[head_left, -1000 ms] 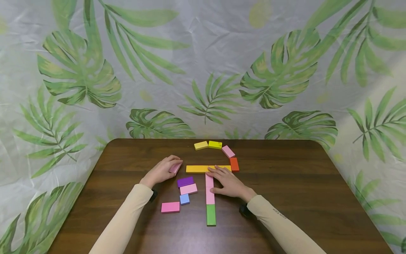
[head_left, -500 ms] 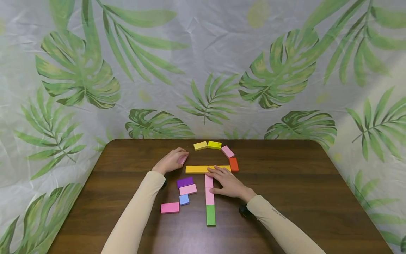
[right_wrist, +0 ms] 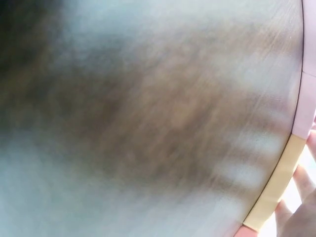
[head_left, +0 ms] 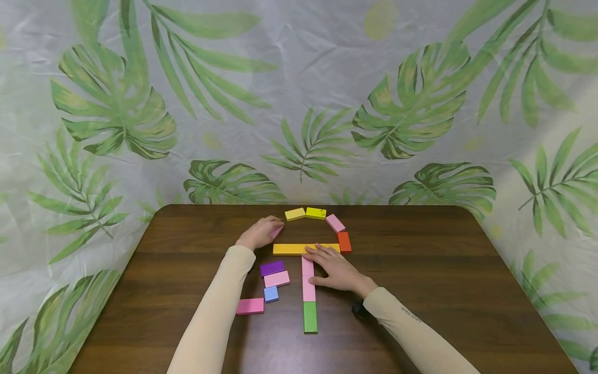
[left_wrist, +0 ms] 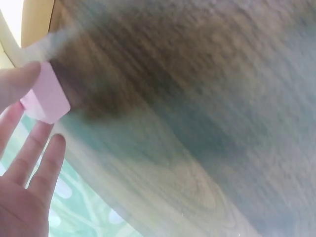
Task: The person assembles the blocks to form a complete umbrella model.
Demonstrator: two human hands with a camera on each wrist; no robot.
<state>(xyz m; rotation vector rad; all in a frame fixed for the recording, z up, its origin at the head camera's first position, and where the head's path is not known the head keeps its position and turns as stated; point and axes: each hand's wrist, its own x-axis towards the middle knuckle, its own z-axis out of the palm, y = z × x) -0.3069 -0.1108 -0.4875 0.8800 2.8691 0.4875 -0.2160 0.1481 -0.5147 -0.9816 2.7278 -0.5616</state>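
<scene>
My left hand (head_left: 260, 233) pinches a pink block (left_wrist: 52, 96) between thumb and fingers, just left of the pale yellow block (head_left: 295, 214). My right hand (head_left: 338, 270) rests with spread fingers on the yellow-orange bar (head_left: 287, 249) and on the light pink blocks (head_left: 308, 288) that run down from it. A green block (head_left: 310, 317) ends that column. From the bar's right end, a red block (head_left: 344, 242), a pink block (head_left: 335, 223) and a bright yellow block (head_left: 316, 213) curve up to the pale yellow one.
Left of the column lie a purple block (head_left: 272, 268), a light pink block (head_left: 277, 279), a small blue block (head_left: 271, 294) and a darker pink block (head_left: 250, 306), partly behind the left sleeve. A leaf-patterned cloth (head_left: 317, 78) hangs behind the brown table (head_left: 420, 270).
My left hand has moved up and to the right with the pink block, from left of the bar to near the pale yellow block. My right hand has stayed in place.
</scene>
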